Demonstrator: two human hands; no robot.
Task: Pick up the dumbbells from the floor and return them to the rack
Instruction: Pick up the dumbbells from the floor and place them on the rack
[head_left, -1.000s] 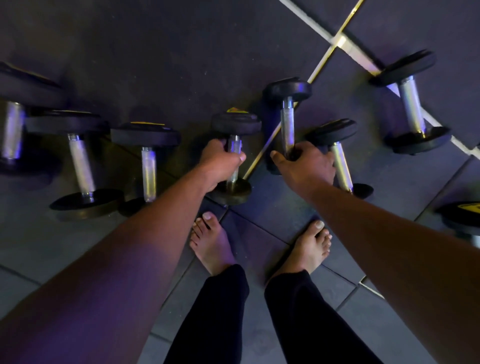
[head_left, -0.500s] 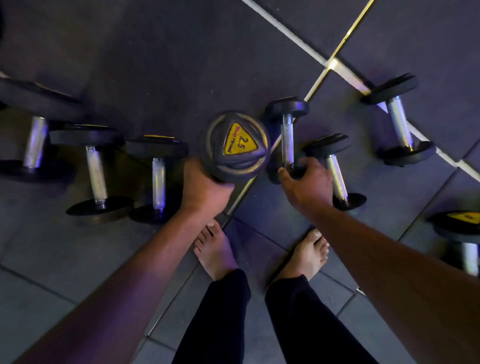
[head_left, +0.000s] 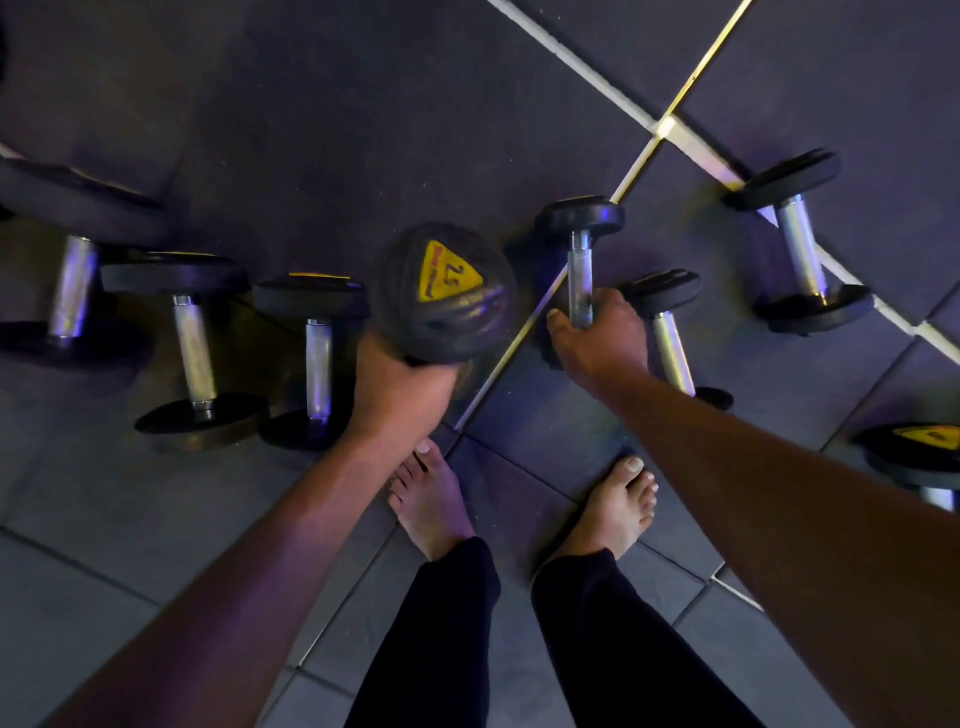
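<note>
Left hand (head_left: 402, 387) wrapped round the handle of a lifted dumbbell (head_left: 447, 291), tipped end-on so its round black face with a yellow triangle badge points up at the camera. Right hand (head_left: 597, 338) curled round the steel handle of a second dumbbell (head_left: 580, 249), just right of the lifted one; whether off the floor (head_left: 363, 104), cannot tell. Lying on the floor: a small dumbbell (head_left: 670, 338) just behind the right hand, another (head_left: 800, 244) further right, three more (head_left: 317, 358) left of the lifted one. Bare feet (head_left: 431, 499) below both hands.
</note>
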